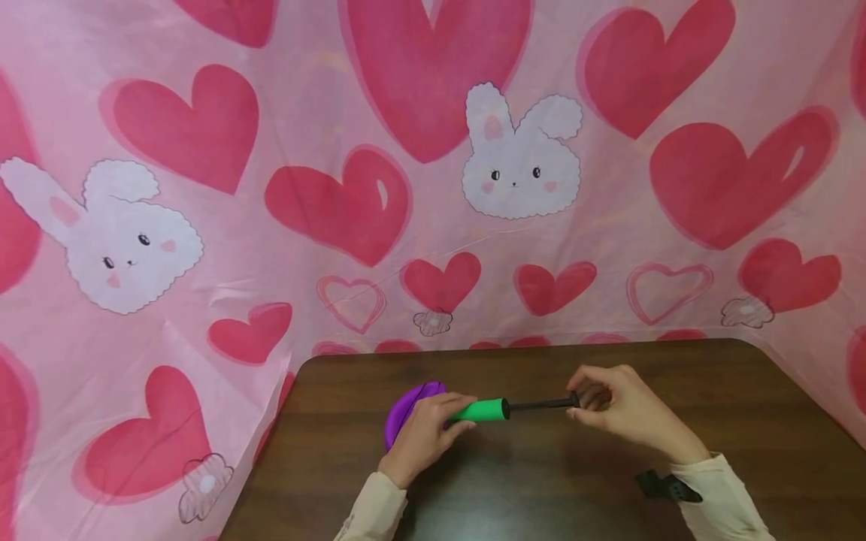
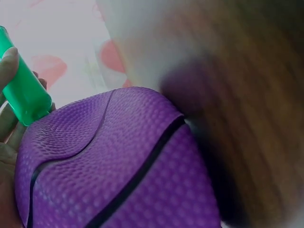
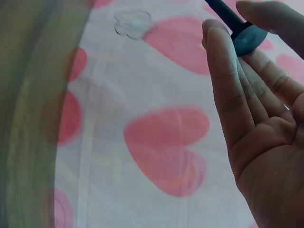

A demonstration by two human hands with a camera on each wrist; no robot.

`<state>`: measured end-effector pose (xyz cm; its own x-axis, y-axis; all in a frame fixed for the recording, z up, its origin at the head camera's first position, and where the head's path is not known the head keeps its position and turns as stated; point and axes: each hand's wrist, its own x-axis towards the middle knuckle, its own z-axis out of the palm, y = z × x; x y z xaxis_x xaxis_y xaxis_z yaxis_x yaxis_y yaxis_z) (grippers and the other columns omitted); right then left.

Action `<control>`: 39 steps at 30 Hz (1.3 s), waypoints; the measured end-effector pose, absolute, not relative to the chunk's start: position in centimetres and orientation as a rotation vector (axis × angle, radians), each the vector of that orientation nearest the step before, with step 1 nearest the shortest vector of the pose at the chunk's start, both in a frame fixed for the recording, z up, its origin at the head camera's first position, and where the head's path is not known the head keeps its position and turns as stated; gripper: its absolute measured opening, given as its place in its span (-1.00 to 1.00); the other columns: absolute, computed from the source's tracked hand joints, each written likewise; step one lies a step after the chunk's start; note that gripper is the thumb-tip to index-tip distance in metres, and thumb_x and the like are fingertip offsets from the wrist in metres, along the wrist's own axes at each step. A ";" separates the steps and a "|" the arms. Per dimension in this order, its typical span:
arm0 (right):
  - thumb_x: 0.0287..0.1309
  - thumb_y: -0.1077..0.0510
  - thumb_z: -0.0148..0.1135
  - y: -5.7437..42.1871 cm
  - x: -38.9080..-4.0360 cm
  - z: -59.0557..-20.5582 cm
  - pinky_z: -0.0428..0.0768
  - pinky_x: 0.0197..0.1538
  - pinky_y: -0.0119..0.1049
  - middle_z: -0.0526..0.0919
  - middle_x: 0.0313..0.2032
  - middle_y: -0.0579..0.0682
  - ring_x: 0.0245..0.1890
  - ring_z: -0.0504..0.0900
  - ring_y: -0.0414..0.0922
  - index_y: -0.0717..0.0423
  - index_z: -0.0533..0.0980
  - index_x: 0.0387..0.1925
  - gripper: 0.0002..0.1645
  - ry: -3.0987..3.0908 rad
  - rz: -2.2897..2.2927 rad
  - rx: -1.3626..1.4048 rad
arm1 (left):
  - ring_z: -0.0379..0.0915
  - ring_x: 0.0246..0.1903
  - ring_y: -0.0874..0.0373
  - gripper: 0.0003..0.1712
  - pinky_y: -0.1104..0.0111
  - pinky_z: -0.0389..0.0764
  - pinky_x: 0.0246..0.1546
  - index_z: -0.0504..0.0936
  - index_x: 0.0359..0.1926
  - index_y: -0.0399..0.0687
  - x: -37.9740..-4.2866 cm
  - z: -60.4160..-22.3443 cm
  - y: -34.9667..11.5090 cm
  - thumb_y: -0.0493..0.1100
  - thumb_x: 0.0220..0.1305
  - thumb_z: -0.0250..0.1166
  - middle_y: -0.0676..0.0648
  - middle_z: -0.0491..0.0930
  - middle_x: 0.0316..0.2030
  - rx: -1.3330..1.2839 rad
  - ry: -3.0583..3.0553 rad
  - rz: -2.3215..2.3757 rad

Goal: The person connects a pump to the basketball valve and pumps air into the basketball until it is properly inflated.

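Note:
A small green ball pump lies sideways over the table, its black rod drawn out to the right. My left hand grips the green barrel, thumb and fingers wrapped around it. At the rod's end my right hand pinches the round black handle between thumb and fingers. A purple basketball with black seams is beside the left hand, dented and soft-looking. In the left wrist view the barrel's end is right at the ball's surface. The left hand partly hides the ball in the head view.
Everything is over a dark wood-grain table with rounded far corners. A pink cloth printed with hearts and rabbits hangs behind and to the sides. A black strap shows at the right sleeve.

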<state>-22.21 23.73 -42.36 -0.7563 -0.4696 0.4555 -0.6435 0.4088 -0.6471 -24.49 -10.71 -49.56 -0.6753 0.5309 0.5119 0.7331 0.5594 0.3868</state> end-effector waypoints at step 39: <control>-0.05 0.43 0.58 23.1 -23.2 -42.7 0.72 -0.26 -0.51 0.79 -0.34 -0.04 -0.35 0.73 -0.36 0.16 0.77 -0.15 -0.63 -2.287 1.345 1.095 | 0.72 -0.01 0.21 -0.60 0.30 0.74 0.03 0.73 0.16 -0.03 -24.6 -49.4 -10.6 -0.14 0.31 0.47 0.04 0.77 0.05 -1.026 -2.468 -0.810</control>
